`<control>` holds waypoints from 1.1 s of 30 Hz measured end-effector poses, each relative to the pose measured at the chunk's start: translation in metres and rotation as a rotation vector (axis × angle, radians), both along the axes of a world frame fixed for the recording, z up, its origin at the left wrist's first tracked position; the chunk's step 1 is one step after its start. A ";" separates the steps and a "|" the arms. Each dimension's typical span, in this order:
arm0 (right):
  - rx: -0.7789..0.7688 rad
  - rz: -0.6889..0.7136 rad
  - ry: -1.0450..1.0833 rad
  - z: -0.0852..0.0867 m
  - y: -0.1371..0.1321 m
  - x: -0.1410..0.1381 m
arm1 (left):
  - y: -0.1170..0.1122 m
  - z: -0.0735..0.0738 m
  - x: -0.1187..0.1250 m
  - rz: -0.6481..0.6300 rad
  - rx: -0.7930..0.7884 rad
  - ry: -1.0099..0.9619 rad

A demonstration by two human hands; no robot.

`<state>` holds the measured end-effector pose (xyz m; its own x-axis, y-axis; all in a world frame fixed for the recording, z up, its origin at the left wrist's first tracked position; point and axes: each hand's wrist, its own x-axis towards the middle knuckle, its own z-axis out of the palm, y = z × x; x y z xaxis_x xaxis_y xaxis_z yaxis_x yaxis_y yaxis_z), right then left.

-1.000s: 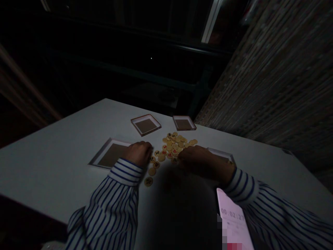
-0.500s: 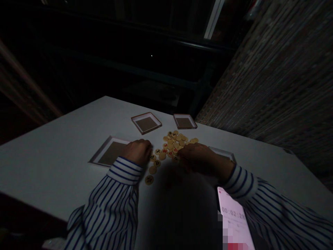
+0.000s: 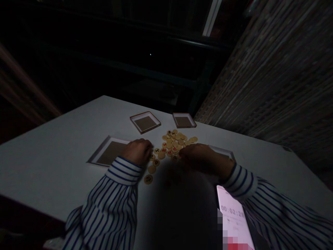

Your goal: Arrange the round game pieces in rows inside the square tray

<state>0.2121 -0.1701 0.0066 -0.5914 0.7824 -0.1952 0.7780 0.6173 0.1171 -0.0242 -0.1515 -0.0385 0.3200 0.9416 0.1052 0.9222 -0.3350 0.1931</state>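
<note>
White table (image 3: 65, 139) holds four trays (image 3: 145, 123), the hands (image 3: 137, 152) partly hiding two.

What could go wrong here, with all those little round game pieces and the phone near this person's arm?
Possibly three things. Many xiangqi pieces lie loosely heaped beside the right hand, so a careless sweep might scatter some. The right sleeve overlaps the phone in this view, so it might nudge it if they are as close as they look. And a dark shadow covers the near tabletop, so piece markings there could be misread.
</note>
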 end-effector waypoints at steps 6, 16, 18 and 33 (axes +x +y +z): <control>-0.018 -0.039 0.000 0.001 -0.003 -0.004 | -0.001 0.000 0.001 -0.036 0.018 -0.059; 0.026 0.009 -0.004 -0.020 0.003 -0.014 | -0.002 -0.005 0.013 -0.155 0.039 -0.134; 0.028 -0.001 0.000 -0.022 0.004 -0.016 | -0.002 -0.006 0.014 -0.160 0.050 -0.139; 0.002 0.010 0.003 -0.024 0.004 -0.019 | -0.004 -0.003 0.016 -0.145 0.057 -0.120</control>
<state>0.1934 -0.1663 -0.0173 -0.5999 0.7766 -0.1922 0.7719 0.6250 0.1161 -0.0085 -0.1554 -0.0415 0.4339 0.8779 0.2025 0.8348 -0.4763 0.2760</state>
